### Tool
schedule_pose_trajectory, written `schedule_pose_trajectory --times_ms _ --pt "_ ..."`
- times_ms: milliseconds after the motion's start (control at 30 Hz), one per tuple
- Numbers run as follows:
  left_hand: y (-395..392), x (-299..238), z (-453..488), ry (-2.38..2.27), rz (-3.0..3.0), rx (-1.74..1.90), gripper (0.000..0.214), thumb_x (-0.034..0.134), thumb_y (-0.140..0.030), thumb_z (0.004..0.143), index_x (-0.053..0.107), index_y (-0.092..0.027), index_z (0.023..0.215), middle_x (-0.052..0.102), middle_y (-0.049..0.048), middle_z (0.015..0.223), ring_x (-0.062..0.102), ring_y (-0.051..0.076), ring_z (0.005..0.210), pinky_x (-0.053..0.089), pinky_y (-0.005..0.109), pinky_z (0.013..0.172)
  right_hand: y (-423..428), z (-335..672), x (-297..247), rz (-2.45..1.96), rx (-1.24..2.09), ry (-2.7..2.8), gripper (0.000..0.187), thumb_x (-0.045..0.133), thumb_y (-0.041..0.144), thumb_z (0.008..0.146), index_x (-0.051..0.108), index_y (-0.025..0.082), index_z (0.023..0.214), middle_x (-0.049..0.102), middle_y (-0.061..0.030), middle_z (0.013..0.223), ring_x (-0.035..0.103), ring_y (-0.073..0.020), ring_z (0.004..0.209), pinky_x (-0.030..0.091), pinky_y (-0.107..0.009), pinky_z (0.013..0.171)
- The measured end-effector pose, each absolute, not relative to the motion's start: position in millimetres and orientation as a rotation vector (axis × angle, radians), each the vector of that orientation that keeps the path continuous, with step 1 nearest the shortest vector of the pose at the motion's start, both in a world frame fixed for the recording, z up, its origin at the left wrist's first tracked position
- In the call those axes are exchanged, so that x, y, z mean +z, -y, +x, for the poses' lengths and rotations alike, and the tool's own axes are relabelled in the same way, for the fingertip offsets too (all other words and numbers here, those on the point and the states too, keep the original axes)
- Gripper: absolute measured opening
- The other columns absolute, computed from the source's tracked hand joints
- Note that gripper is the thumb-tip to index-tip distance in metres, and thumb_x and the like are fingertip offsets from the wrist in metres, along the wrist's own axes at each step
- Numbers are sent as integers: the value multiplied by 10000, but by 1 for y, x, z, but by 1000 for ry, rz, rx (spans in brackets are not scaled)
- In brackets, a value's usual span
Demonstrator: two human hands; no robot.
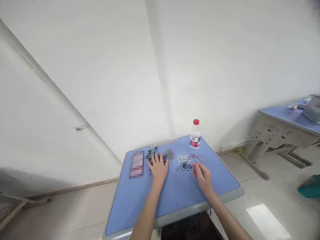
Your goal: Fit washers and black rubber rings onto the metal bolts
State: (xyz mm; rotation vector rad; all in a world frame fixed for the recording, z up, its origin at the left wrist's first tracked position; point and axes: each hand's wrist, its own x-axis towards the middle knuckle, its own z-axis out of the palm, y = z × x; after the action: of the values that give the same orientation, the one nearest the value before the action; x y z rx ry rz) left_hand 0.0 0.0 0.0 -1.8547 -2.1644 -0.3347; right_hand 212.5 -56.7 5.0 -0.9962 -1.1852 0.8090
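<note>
Silver and black rings [183, 162], blue tabletop [177, 196]

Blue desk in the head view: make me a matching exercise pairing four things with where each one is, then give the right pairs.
Things:
1. Water bottle with red cap
2. Left hand
3. Right hand
4. Blurred rectangular object

Places:
A. Fingertips at the dark small parts
B. Lying on the left side of the blue desk
C. Standing upright near the desk's far corner
D. Fingertips beside the dark rings

Pairs: 1-C, 2-A, 3-D, 4-B.

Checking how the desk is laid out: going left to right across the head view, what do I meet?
Blurred flat rectangular object → left hand → white rings → right hand
</note>
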Motion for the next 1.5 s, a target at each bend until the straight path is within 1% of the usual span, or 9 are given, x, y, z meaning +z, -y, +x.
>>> schedule_pose_trajectory --times_ms 133,367,433,600,767,900,1067,1267,1500 --pt "7 -4 0 2168 -1868 -351 531 366 -453 958 449 -198 1416 382 130 1501 295 354 1397 175 635 1116 54 213 1 -1003 819 1170 326 472 436 935 630 171 829 534 10 597 498 -126 500 417 -239 480" --pt "-11 21 -25 2214 -1975 -375 615 256 -505 979 359 -141 1464 315 150 1532 226 318 1437 131 564 1160 57 213 4 -1018 823 1176 315 475 437 936 627 175 853 540 8 599 497 -135 512 419 -244 494" --pt "-28 33 -38 2285 -2051 -334 615 237 -502 982 321 -151 1480 259 144 1554 183 338 1448 122 608 1141 58 212 4 -1017 830 1176 316 475 440 936 626 174 856 537 9 599 496 -136 516 420 -245 495" --pt "-60 44 -59 2260 -2269 -265 525 316 -467 976 423 -205 1419 417 118 1481 350 315 1384 228 617 1102 55 211 5 -1025 835 1169 329 474 451 933 625 174 842 536 9 595 494 -135 509 417 -248 490" --pt "-54 40 -60 2151 -2373 -356 456 320 -417 986 482 -216 1362 445 108 1464 349 296 1383 209 605 1112 53 212 7 -1016 841 1146 322 476 444 934 624 174 838 529 14 596 486 -127 502 411 -247 494" --pt "-25 41 -59 2025 -2371 -515 413 424 -297 951 480 -207 1351 428 109 1463 383 269 1346 310 491 1099 54 213 8 -1024 830 1136 325 479 446 930 627 171 839 535 13 597 486 -127 500 408 -250 494" --pt "34 30 -66 1921 -2293 -711 322 457 -192 911 570 -210 1212 565 102 1216 536 255 1144 448 428 978 55 214 7 -1054 838 1150 325 470 445 932 623 175 837 539 7 616 497 -133 522 421 -253 511" --pt "64 8 -72 2027 -2184 -847 299 499 -165 867 573 -206 1154 557 91 1123 587 268 1010 508 450 883 57 212 4 -1136 839 1336 308 475 443 923 625 178 878 556 3 612 516 -146 521 422 -256 520" --pt "58 9 -66 2078 -2241 -1069 230 468 -147 873 585 -204 1063 539 84 1140 616 214 951 536 391 847 57 211 4 -1160 822 1378 327 460 450 926 632 175 882 569 -5 611 525 -150 518 432 -259 523"
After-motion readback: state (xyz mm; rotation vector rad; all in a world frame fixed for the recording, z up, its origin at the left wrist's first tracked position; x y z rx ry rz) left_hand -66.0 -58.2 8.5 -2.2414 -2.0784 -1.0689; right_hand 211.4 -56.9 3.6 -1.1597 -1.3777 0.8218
